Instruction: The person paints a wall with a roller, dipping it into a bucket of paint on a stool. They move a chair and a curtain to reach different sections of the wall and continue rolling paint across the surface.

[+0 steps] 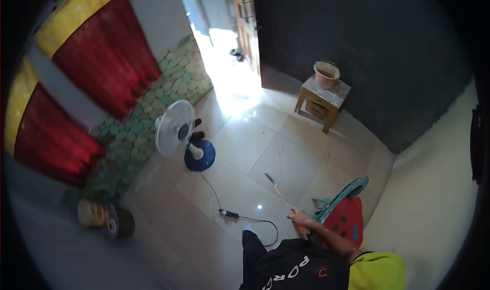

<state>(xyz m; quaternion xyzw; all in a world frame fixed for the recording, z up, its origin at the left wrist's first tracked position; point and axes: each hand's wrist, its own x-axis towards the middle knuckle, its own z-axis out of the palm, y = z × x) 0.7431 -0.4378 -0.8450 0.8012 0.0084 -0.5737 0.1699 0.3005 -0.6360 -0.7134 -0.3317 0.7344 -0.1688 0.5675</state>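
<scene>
- Your right hand (pixel 300 219) is wrapped shut around the orange grip end of a long thin stick-like tool (pixel 275 186). It looks like a roller or brush on a pole, but the view's too small and warped for me to say for sure.
- That tool is the thing that matters. Its long axis runs from your hand up and to the left in the head view, out over the tiled floor (pixel 286 152), with the pale tip being the far end, pointing roughly toward the doorway side.
- So the working end is ahead of you and a bit to your left, while the handle sits low at your right side, just next to the red and teal plastic chair (pixel 347 213).
- Left hand: not in view at all, so only the right one is anywhere near the tool.
- The power strip and its cable (pixel 240 217) lie on the floor near the handle end, just left of it, and the cord runs on toward the standing fan (pixel 178 129).
- The small wooden table (pixel 322 98) with a bucket (pixel 326 73) on it is well apart, over by the dark wall.
</scene>
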